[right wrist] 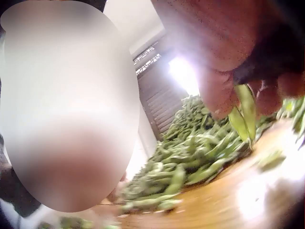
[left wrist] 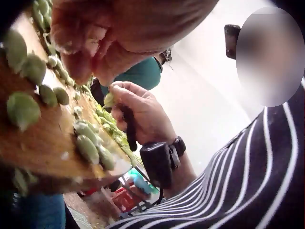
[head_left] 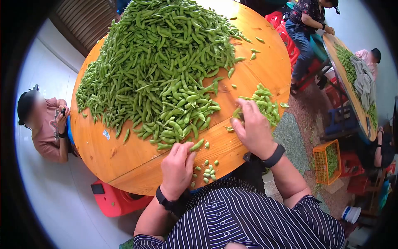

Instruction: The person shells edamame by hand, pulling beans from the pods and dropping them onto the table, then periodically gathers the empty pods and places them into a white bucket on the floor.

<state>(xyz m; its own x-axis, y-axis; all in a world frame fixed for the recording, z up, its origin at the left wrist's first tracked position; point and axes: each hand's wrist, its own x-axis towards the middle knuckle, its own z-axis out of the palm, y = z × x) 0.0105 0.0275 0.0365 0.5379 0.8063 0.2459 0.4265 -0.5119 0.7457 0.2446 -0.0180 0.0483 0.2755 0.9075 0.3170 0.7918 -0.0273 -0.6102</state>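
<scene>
A round wooden table (head_left: 124, 157) carries a big heap of green pods (head_left: 161, 62). My left hand (head_left: 178, 168) rests at the near edge with fingers loosely bent, fingertips beside a single pod (head_left: 197, 145); nothing shows in its grip. Several shelled beans (head_left: 208, 172) lie just right of it, and they also appear close up as shelled beans (left wrist: 88, 145) on the table edge. My right hand (head_left: 253, 128) pinches a green pod (right wrist: 245, 114) at the edge of a smaller pile of pods (head_left: 266, 106). From the left wrist, the right hand (left wrist: 140, 117) holds the pod (left wrist: 110, 99).
A person (head_left: 45, 124) sits at the table's left. A second table (head_left: 352, 103) with pods stands at the right, with people around it. An orange crate (head_left: 320, 164) of pods and red stools (head_left: 116, 201) stand on the floor.
</scene>
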